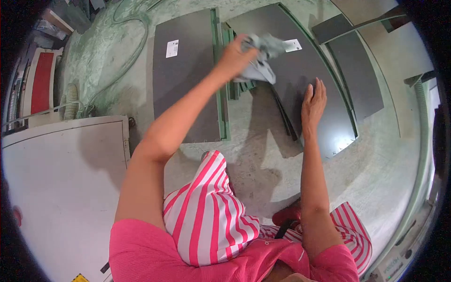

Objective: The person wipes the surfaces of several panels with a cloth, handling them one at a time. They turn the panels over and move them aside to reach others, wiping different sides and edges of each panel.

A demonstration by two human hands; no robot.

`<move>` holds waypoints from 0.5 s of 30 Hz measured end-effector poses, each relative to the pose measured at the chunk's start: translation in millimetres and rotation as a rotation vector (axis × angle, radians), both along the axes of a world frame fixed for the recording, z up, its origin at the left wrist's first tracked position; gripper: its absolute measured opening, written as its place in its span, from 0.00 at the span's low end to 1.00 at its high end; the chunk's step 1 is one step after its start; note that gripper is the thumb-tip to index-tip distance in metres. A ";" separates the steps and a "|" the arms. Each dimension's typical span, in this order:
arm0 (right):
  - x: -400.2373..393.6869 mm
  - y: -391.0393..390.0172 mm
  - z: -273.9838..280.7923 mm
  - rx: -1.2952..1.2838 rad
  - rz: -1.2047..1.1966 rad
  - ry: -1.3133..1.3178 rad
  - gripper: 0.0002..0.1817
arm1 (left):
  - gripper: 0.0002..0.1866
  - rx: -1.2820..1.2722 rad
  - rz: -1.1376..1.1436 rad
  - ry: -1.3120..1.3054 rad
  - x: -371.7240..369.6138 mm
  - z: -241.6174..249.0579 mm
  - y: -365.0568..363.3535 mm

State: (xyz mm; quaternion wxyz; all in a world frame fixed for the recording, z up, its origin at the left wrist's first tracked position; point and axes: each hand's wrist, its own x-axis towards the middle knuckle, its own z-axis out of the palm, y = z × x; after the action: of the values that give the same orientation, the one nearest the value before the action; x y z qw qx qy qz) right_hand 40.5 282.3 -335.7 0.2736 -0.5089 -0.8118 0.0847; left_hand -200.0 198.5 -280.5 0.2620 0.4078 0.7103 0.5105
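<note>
My left hand point(236, 57) is closed on a crumpled grey cloth point(264, 55), at the upper left edge of the middle dark panel point(293, 70). The cloth hangs beside a white label point(292, 45) on that panel. My right hand point(314, 104) lies on the same panel, its fingers stretched out and pointing away from me. To the left lies another dark panel point(183, 89) with a white label point(172, 48) and a green edge. Darker strips show under the middle panel's left side.
A third dark panel point(354, 70) lies at the right. A white cabinet top point(66, 169) fills the left side. Behind it are a ribbed hose point(71, 101) and a red and white board point(42, 80). A long pipe point(423, 155) runs along the right.
</note>
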 end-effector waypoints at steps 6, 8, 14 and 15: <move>-54.6 -79.5 28.6 -0.570 0.344 0.406 0.13 | 0.15 0.400 0.411 -0.456 -131.8 24.6 -79.7; -64.3 -105.6 19.3 -0.767 0.431 0.298 0.16 | 0.18 0.419 0.486 -0.473 -168.6 12.0 -117.9; -69.7 -145.2 13.7 -0.918 0.495 0.233 0.17 | 0.23 0.506 0.519 -0.771 -195.3 -49.6 -198.3; -71.2 -147.1 18.0 -0.859 0.484 0.175 0.17 | 0.22 0.518 0.511 -0.880 -191.1 -54.5 -201.8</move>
State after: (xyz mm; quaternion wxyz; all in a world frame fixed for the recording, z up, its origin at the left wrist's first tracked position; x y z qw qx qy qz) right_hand -30.7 135.2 -317.7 0.0791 -0.3638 -0.7724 0.5146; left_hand -391.1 -3.3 -335.0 0.2927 0.0228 0.4620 0.8369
